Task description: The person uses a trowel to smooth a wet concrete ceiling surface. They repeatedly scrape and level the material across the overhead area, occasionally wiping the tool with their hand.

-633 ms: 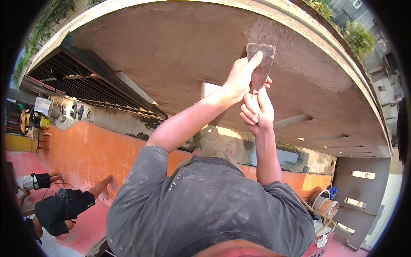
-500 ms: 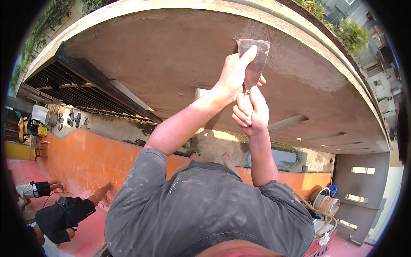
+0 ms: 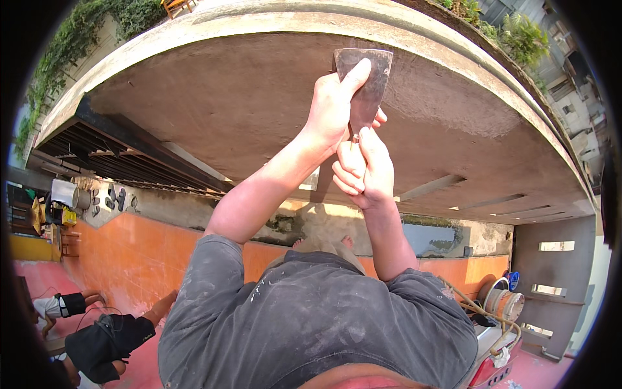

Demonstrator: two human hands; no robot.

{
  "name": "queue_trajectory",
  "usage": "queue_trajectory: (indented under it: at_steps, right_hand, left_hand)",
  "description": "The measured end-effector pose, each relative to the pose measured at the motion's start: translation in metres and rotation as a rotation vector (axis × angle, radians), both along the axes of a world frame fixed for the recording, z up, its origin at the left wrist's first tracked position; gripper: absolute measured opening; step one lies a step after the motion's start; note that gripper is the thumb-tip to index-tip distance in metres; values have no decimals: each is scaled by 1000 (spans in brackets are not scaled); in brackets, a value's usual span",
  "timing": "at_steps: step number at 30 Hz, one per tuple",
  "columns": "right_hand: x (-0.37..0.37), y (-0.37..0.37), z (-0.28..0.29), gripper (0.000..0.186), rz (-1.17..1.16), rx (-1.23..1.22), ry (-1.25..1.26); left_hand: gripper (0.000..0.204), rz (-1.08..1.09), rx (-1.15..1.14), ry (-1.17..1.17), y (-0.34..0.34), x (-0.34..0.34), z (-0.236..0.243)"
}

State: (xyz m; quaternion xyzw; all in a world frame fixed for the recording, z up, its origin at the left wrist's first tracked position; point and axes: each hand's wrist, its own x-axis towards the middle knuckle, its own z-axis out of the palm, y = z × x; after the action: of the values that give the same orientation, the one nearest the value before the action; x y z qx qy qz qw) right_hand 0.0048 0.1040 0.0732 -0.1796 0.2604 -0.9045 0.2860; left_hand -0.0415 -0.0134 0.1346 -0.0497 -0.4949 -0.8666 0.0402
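A broad metal scraper [image 3: 372,91] is held up against the brown wall [image 3: 214,97], blade end upward. My left hand [image 3: 329,110] grips the blade from the left side, its thumb flat on the metal face and its other fingers behind. Just below, my right hand [image 3: 370,165] is closed around the handle, most of which its fingers hide. Both arms reach forward together. To the right of the blade, the wall has a lighter, rougher patch [image 3: 447,104]. Whether the blade edge touches the wall, I cannot tell.
Dark metal slats [image 3: 110,149] run along the left. Narrow slots [image 3: 431,187] cut the wall at right. Below lie an orange floor [image 3: 129,240] and a puddle [image 3: 427,238]. Two people in black shorts [image 3: 107,343] are at lower left; a bucket [image 3: 502,303] stands at right.
Both hands and the scraper have shifted a little left and up in the view, as the whole scene has turned slightly. The hold on the scraper looks the same.
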Motion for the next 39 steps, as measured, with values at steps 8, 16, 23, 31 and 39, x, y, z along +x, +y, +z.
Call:
queue_trajectory:
  at_steps: [8, 16, 23, 31, 39]
  right_hand:
    - [11, -9, 4, 31, 0, -52, -2]
    - [21, -6, 14, 37, -12, -3, -63]
    - [20, -3, 5, 30, -48, 79, -38]
    - [22, 27, -27, 26, -40, 303, -21]
    - [83, 104, -78, 29, -210, 343, -72]
  left_hand:
    - [38, -73, 43, -24, -7, 8, 4]
    - [39, -63, 26, -61, -7, 15, 1]
    - [42, -41, 43, -65, -7, 15, -13]
    - [43, -179, 95, -164, -6, 30, -61]
    - [29, -435, -166, -257, -14, 90, -149]
